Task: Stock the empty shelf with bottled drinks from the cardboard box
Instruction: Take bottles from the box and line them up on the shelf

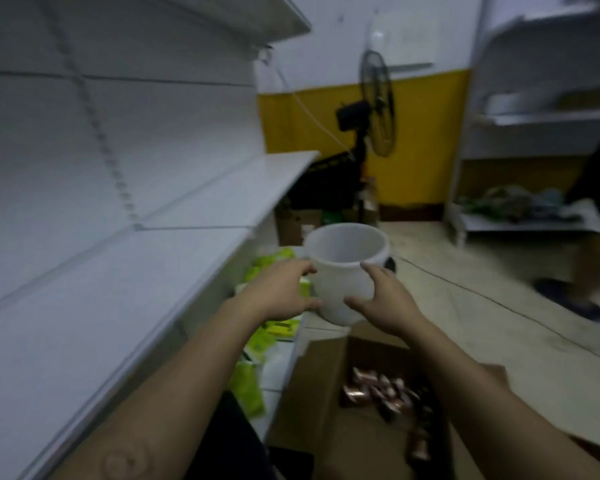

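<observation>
A white plastic bucket (343, 271) is in front of me, and both hands hold its sides: my left hand (278, 289) on its left wall, my right hand (381, 299) on its right wall. Below my right forearm an open cardboard box (312, 386) sits on the floor with several brown-capped bottled drinks (385, 396) lying inside. The white shelf (94, 296) on my left is bare. The picture is blurred by motion.
Green packets (257, 341) lie on the low shelf under the bare one. A black standing fan (374, 105) stands by the yellow wall. Another white shelving unit (534, 133) is on the right, and a person's leg and dark shoe (568, 299) are on the floor there.
</observation>
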The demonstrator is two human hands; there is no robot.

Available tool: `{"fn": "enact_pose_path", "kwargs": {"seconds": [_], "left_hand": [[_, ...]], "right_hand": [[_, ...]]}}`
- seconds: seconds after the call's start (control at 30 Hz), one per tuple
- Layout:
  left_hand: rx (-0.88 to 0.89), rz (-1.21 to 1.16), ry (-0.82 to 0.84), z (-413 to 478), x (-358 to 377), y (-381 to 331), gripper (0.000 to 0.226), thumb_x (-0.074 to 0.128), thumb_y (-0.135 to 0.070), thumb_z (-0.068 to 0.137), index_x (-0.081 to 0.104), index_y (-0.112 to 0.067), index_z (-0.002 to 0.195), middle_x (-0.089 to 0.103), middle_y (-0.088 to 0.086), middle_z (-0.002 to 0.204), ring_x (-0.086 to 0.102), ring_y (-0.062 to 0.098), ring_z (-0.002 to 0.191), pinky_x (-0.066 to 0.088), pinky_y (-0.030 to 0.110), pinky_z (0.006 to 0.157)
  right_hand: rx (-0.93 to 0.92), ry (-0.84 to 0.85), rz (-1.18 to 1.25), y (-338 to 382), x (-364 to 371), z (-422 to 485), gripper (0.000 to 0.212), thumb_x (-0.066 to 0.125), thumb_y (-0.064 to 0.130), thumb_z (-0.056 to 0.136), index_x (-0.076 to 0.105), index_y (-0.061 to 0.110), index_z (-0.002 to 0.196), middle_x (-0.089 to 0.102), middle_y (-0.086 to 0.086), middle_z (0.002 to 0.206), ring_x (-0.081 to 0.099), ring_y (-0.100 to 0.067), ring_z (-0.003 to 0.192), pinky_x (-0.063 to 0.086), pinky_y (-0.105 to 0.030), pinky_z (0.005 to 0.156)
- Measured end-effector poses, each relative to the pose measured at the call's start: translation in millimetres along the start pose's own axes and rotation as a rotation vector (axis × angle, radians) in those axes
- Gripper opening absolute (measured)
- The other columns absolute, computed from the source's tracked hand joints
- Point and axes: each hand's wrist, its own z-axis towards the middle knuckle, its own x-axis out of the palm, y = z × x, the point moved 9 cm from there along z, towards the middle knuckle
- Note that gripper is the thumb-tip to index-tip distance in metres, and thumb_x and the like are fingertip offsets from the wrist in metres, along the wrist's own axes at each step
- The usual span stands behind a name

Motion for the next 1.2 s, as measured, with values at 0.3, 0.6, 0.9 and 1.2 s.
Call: {"fn": "enact_pose_path", "kwargs": {"seconds": [0.3, 0.6, 0.9, 1.2], "left_hand": [[-0.026, -0.183, 0.399, 86, 225, -53, 0.072, 0.078, -0.043, 0.072, 0.051, -0.017, 0.133, 0.059, 0.005, 0.132, 0.057, 0.022, 0.115, 0.048, 0.034, 0.094], [-0.288, -0.181, 0.789, 116, 444, 2, 0.092, 0.08, -0.037, 0.072, 0.033, -0.011, 0.146, 0.043, 0.009, 0.146, 0.045, 0.025, 0.13, 0.04, 0.029, 0.102], [-0.315, -0.028, 0.62, 177, 581, 84, 0.087, 0.072, -0.028, 0.074, 0.025, -0.013, 0.146, 0.022, 0.015, 0.154, 0.016, 0.033, 0.143, 0.026, 0.044, 0.113], [-0.195, 0.317, 0.587, 178, 628, 92, 0.073, 0.069, -0.048, 0.077, 0.041, -0.01, 0.134, 0.046, 0.018, 0.135, 0.046, 0.03, 0.12, 0.037, 0.037, 0.095]], "right_hand": [[0.456, 0.257, -0.036, -215, 71, -24, 0.078, 0.068, 0.045, 0.081, 0.037, 0.017, 0.146, 0.05, -0.012, 0.14, 0.053, -0.027, 0.123, 0.047, -0.034, 0.1], [0.683, 0.655, -0.002, -338, 229, -39, 0.058, 0.056, 0.03, 0.092, 0.037, 0.013, 0.143, 0.041, -0.012, 0.147, 0.038, -0.032, 0.135, 0.035, -0.037, 0.108], [0.939, 0.598, -0.063, -438, 331, -33, 0.083, 0.056, 0.037, 0.09, 0.009, 0.01, 0.152, 0.02, -0.018, 0.153, 0.028, -0.035, 0.139, 0.032, -0.041, 0.11], [0.951, 0.5, -0.269, -462, 348, -22, 0.091, 0.064, 0.03, 0.087, 0.003, 0.013, 0.153, 0.032, -0.017, 0.147, 0.044, -0.033, 0.126, 0.044, -0.038, 0.095]]}}
